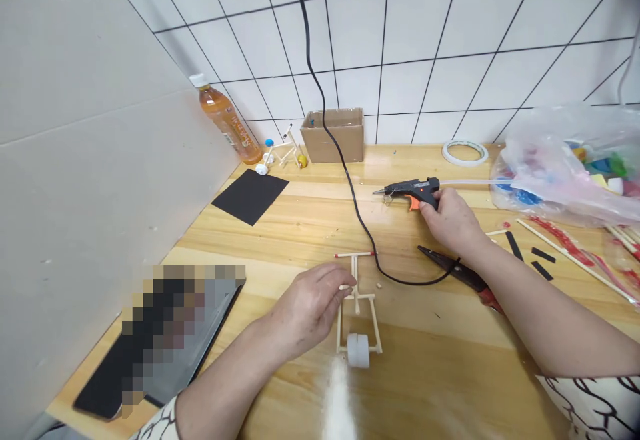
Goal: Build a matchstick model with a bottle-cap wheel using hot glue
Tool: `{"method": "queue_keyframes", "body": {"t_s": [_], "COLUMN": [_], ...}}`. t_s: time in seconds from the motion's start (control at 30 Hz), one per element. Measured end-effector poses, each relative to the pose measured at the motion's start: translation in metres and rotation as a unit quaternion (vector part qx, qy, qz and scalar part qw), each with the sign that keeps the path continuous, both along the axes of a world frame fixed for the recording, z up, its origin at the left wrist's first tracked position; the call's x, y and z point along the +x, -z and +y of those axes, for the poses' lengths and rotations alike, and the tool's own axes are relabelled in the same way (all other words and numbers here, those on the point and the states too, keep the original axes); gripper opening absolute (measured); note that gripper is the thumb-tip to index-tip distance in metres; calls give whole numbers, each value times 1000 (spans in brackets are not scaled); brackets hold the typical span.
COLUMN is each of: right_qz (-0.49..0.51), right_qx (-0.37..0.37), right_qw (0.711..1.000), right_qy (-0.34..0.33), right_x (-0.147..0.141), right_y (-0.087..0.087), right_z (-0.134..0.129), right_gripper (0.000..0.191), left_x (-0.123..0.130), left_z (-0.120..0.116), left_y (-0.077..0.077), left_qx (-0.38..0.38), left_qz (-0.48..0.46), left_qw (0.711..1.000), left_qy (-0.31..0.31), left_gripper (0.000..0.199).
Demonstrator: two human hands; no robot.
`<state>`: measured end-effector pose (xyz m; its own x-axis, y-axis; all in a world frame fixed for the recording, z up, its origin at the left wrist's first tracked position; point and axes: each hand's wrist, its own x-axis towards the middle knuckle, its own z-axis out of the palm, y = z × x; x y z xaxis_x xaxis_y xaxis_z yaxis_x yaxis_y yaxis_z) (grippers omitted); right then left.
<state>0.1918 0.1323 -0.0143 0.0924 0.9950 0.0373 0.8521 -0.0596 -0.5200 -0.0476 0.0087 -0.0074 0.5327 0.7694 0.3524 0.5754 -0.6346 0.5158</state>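
In the middle of the table sits a small frame of thin wooden sticks [376, 323], with a red-marked crossbar at its far end and a white roller [358, 351] at its near end. My left hand [317, 300] is closed at the frame's upper left, pinching a thin wooden stick [345, 287]; its fingertips partly hide the joint there. Farther right, my right hand [453, 220] grips the handle of a black glue gun [413, 189] with an orange trigger. The gun's nozzle points left, and a clear glue stick [475, 182] extends from its back.
A black cable [353, 193] crosses the table. Scissors [465, 277] lie under my right forearm. Around stand a drink bottle [225, 120], a cardboard box [333, 137], another stick model [283, 150], black card [251, 197], a tape roll [465, 153], a plastic bag [565, 167] and a pixelated device [165, 340].
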Motion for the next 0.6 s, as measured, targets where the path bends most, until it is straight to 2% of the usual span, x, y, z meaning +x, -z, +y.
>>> {"method": "queue_keyframes", "body": {"t_s": [0.13,0.23,0.33,0.4,0.47,0.53,0.6], "right_qz": [-27,-23,64,117,155,175,176], "right_qx": [32,99,167,160,145,112,92], "right_qw": [999,995,971,938,903,882,873], "right_qy": [5,-26,-160,-286,-374,-424,-445], "right_x": [2,-2,-16,-28,-40,-48,-53], "right_y": [2,-9,-26,-37,-45,-49,-49], "right_z": [1,-13,-40,-61,-80,-94,-102], "right_gripper": [21,22,11,9,13,16,20], "left_x": [0,0,0,0,0,0,0], "left_z": [-1,-1,-1,-1,0,-1,-1], "left_y": [-1,-3,-4,-4,-3,-3,-2], "left_qx": [-8,-21,-27,-27,-20,-8,3], "left_qz": [-2,3,4,4,3,2,3], "left_qw": [1000,1000,1000,1000,1000,1000,1000], "left_qy": [-3,-7,-5,-4,-6,-6,-7], "left_gripper": [16,17,17,17,17,17,18]}}
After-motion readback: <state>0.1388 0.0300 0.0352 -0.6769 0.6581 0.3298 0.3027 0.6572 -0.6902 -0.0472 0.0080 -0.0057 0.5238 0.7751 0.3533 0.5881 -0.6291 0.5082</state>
